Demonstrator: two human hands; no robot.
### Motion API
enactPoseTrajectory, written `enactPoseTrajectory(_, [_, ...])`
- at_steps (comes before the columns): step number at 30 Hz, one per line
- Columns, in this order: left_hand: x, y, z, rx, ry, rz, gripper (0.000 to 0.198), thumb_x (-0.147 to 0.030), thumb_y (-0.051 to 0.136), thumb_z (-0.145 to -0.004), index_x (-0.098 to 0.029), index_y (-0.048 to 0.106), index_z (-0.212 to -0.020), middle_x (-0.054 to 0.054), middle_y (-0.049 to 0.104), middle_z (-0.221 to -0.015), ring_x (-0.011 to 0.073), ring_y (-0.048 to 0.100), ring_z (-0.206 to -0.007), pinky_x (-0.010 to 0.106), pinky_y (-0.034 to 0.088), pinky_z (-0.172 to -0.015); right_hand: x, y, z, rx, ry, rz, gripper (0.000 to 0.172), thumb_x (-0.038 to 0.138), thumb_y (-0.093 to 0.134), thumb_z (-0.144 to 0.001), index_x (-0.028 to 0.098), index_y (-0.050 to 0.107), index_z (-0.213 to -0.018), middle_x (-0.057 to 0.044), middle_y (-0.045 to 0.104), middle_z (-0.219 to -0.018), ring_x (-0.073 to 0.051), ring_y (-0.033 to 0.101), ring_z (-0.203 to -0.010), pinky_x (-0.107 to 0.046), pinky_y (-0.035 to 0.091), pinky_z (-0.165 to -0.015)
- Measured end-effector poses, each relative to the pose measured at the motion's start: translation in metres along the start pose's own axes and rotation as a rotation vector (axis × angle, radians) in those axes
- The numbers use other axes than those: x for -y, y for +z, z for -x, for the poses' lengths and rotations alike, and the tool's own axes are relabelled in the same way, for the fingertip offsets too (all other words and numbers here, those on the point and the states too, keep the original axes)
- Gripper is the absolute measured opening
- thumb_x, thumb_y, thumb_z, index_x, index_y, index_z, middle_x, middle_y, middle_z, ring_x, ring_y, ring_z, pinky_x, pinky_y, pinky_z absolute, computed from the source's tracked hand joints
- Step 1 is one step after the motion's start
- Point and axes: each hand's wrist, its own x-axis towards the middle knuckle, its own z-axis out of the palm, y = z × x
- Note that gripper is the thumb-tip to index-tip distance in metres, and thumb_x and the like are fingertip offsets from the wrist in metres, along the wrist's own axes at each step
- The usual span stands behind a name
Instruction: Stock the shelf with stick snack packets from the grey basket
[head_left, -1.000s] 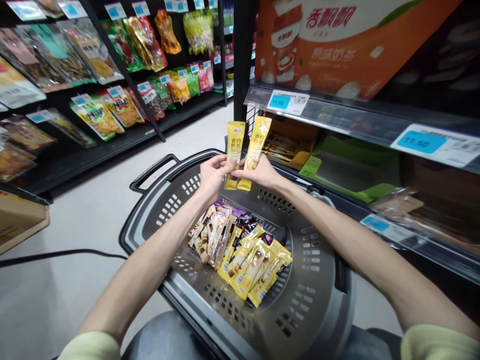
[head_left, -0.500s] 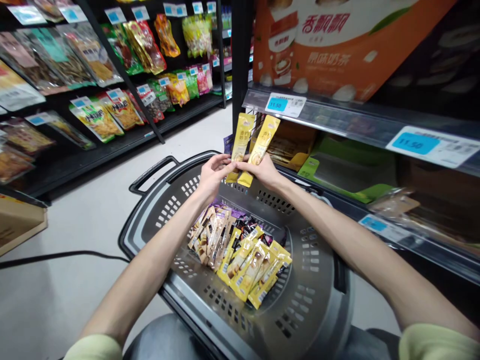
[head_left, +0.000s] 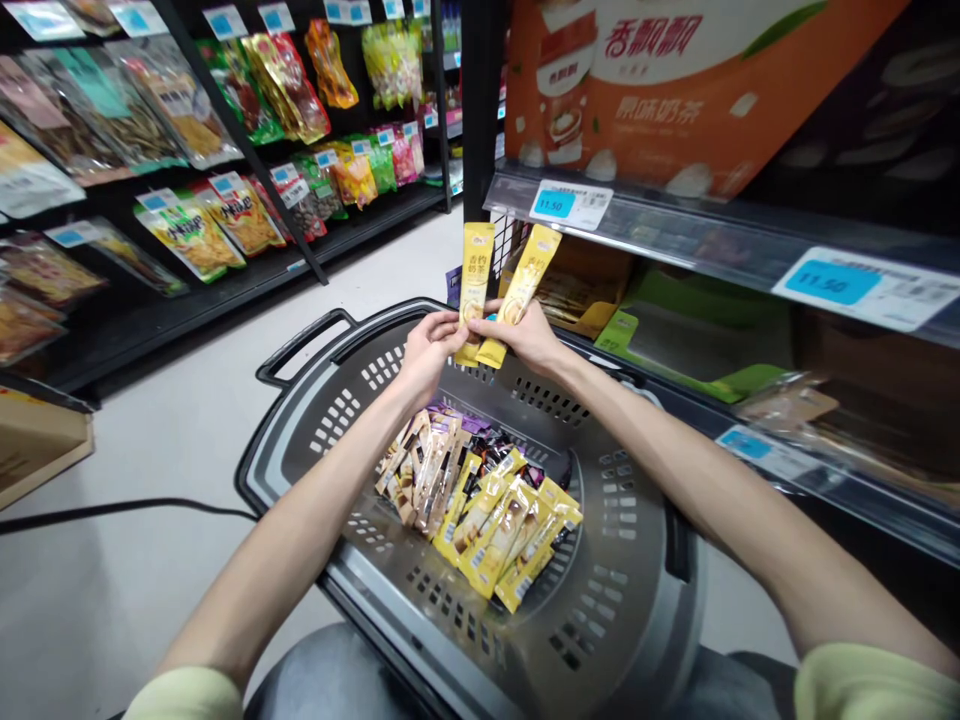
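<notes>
Above the far rim of a grey shopping basket, my two hands meet, each pinching a slim yellow milk tea sachet. My left hand is closed on the left sachet, which stands nearly upright. The other sachet leans to the right in the closed fingers of my right hand. Their lower ends nearly touch. Inside the basket lie several yellow sachets, with beige-brown sachets to their left and purple and dark ones behind, partly covered.
At right, a shelf carries a large orange carton over a green display tray. Bagged snacks fill the shelves at left. A cardboard box stands on the floor, and a black strap or handle reaches the basket's left side.
The left sachet has shifted slightly left and turned more upright, widening the gap between the sachets' tops. My right hand holds its sachet almost as before.
</notes>
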Motion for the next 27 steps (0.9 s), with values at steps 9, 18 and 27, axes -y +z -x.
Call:
enactPoseTrajectory(9, [-0.003, 0.006, 0.004, -0.009, 0.033, -0.02, 0.041, -0.025, 0.088, -0.061, -0.019, 0.053, -0.08, -0.003, 0.065, -0.075, 0.0116, 0.062, -0.071, 0.024, 0.046, -0.069, -0.004, -0.003, -0.001, 0.001, -0.022, -0.007, 0.044, 0.039, 0.092, -0.057, 0.015, 0.075, -0.09, -0.007, 0.077, -0.092, -0.021, 0.072, -0.079, -0.035, 0.062, -0.078])
enactPoseTrajectory(18, [-0.005, 0.01, 0.009, 0.039, 0.006, -0.006, 0.034, -0.024, 0.082, -0.07, -0.02, 0.05, -0.078, -0.003, 0.062, -0.075, 0.0108, 0.058, -0.071, 0.023, 0.041, -0.065, 0.001, -0.005, -0.002, -0.052, 0.087, -0.113, 0.039, 0.035, 0.089, -0.053, 0.016, 0.074, -0.083, -0.005, 0.076, -0.082, -0.02, 0.069, -0.071, -0.037, 0.06, -0.073])
enactPoseTrajectory(27, [-0.004, 0.014, 0.012, 0.146, -0.124, 0.113, 0.019, -0.024, 0.075, -0.079, -0.021, 0.059, -0.088, -0.002, 0.063, -0.084, 0.0108, 0.058, -0.074, 0.024, 0.043, -0.069, 0.011, -0.006, 0.002, 0.069, 0.088, -0.172, 0.044, 0.038, 0.091, -0.056, 0.02, 0.062, -0.084, -0.005, 0.074, -0.091, -0.014, 0.063, -0.066, -0.03, 0.055, -0.062])
